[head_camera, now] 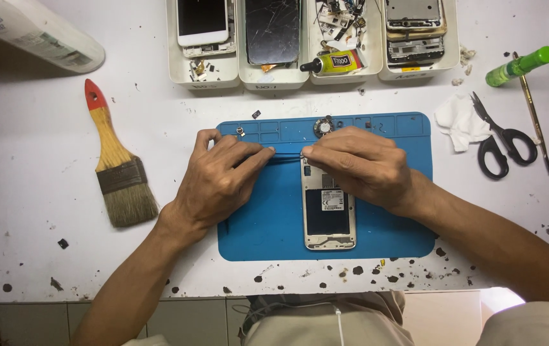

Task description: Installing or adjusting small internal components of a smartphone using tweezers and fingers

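Top row: four white rectangular plastic trays holding phone parts; third holds small yellow-labelled black-capped glue tube. Green plastic bottle upper right. Opened white smartphone, back cover off, white label on black battery, lies centre on blue rubber work mat. Left hand and right hand pinch thin blue strip at phone's top edge.

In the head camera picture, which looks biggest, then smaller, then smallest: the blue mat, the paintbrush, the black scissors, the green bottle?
1. Blue mat
2. Paintbrush
3. Black scissors
4. Green bottle
All lie flat on the white table, so nearness hardly matters.
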